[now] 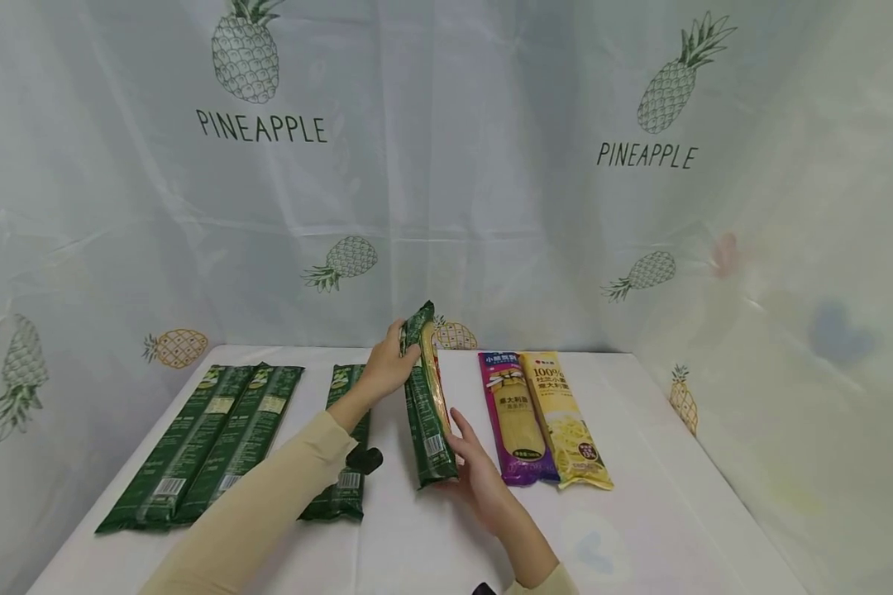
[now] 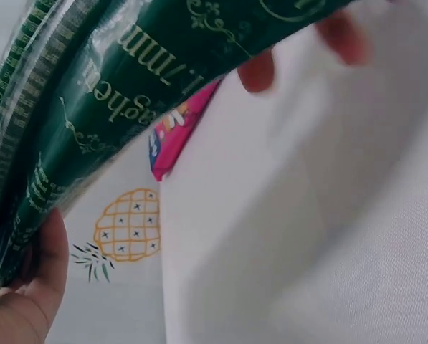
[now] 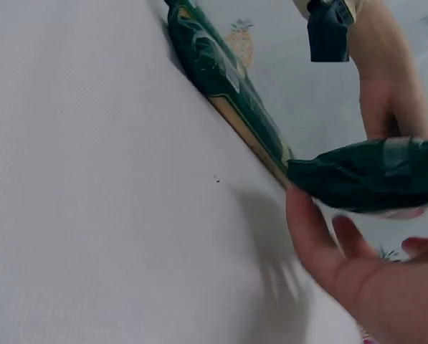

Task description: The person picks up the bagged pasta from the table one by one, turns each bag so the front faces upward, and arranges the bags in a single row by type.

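Observation:
A green spaghetti pack (image 1: 426, 405) is held up at a slant over the table, its pale side edge facing right in the head view. My left hand (image 1: 389, 364) grips its upper end, the thumb across the front. In the left wrist view, "Spaghetti" lettering shows on the green wrapper (image 2: 138, 79). Close to the pack's lower end is my right hand (image 1: 479, 479), fingers loosely extended, fingertips at its edge. From the right wrist, the bottom end of the pack (image 3: 371, 175) lies right over the fingers (image 3: 307, 222).
Another green pack (image 1: 342, 496) lies partly hidden under my left forearm. Two more green packs (image 1: 186, 446) lie side by side at the left. On the right, a purple pasta pack (image 1: 519, 413) and a yellow one (image 1: 565, 413) lie together. A pineapple-print curtain (image 1: 454, 165) hangs behind the white table.

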Demonstrator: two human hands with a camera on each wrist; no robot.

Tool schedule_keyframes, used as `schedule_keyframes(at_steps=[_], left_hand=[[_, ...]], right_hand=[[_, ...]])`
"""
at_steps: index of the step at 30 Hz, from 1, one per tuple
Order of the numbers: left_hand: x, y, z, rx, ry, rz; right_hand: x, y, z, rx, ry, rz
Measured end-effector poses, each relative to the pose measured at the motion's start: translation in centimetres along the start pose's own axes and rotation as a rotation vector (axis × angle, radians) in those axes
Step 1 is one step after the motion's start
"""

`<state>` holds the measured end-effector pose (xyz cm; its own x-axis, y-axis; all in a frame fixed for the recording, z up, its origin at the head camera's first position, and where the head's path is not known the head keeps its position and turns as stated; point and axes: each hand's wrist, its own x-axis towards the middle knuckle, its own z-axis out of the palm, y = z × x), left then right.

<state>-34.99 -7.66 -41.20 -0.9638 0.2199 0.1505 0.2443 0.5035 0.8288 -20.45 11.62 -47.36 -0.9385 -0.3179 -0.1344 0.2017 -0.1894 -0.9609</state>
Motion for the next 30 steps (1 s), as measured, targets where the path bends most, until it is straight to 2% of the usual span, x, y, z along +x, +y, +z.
schedule_keyframes(at_steps=[4, 7, 11, 20, 25, 30], left_hand=[[-0.21, 0.05, 0.07, -0.029, -0.035, -0.003], [-0.26, -0.07, 0.19, -0.035, -0.068, -0.006], [-0.28, -0.20, 0.22, -0.026, -0.081, -0.009], [0.12, 0.19, 0.38, 0.015, -0.109, 0.052], [0.00, 0.25, 0.19, 0.064, -0.086, 0.086], [-0.17, 0.35, -0.10, 0.154, -0.029, 0.155]], right_hand=[[0.21, 0.41, -0.33, 0.121, -0.098, 0.026], [0.30, 0.49, -0.35, 0.096, -0.115, 0.015], [0.25, 0.45, -0.25, 0.027, -0.097, -0.011], [0.17, 0.97, -0.32, -0.032, -0.046, -0.065], [0.13, 0.88, -0.05, -0.051, -0.029, -0.084], [0.18, 0.93, 0.32, -0.067, 0.001, -0.089]])
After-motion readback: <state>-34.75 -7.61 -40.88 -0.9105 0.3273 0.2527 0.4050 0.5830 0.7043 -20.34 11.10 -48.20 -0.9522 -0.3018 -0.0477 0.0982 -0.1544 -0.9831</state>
